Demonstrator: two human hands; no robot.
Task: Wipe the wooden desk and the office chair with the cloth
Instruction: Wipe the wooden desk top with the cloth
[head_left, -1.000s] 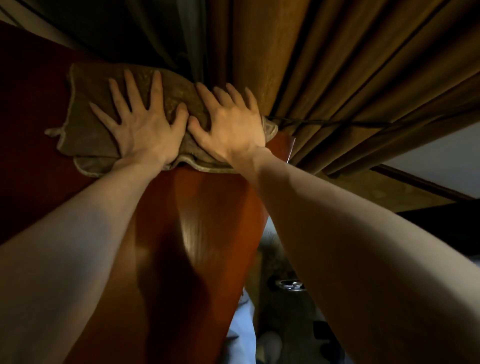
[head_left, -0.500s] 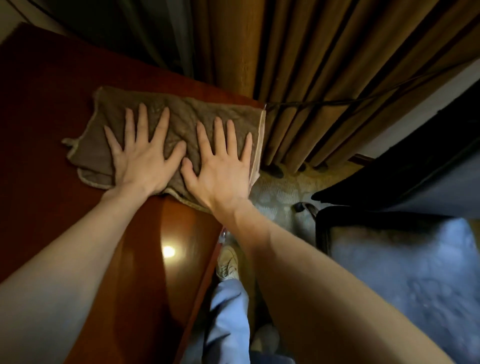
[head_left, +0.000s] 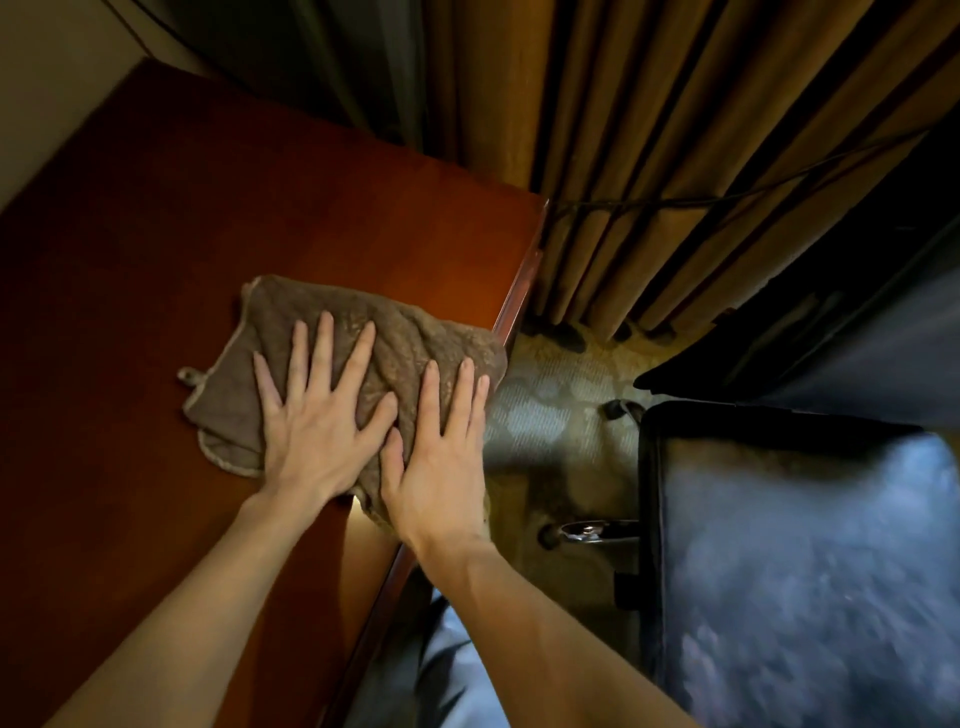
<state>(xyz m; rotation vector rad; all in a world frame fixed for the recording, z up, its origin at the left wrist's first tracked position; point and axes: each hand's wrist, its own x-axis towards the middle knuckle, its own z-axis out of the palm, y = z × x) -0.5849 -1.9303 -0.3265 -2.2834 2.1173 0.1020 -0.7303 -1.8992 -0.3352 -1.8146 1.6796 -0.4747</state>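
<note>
A brown cloth (head_left: 311, 317) lies spread on the reddish wooden desk (head_left: 156, 234), close to the desk's right edge. My left hand (head_left: 317, 421) presses flat on the cloth's middle with fingers straight and spread. My right hand (head_left: 441, 452) presses flat beside it on the cloth's right part, right at the desk's edge. Both hands hide the near half of the cloth. At the right stands the office chair (head_left: 810, 571), its dark seat blurred and a caster (head_left: 582, 532) showing below it.
Brown pleated curtains (head_left: 649, 156) hang behind the desk's far right corner, with a dark cord across them. Patterned carpet (head_left: 545, 415) fills the gap between desk and chair. A wall (head_left: 47, 78) borders the desk at far left. My trouser leg shows at the bottom.
Both hands have dragged the cloth back toward me along the desk's right edge, away from the far corner by the curtains. The cloth has bunched slightly.
</note>
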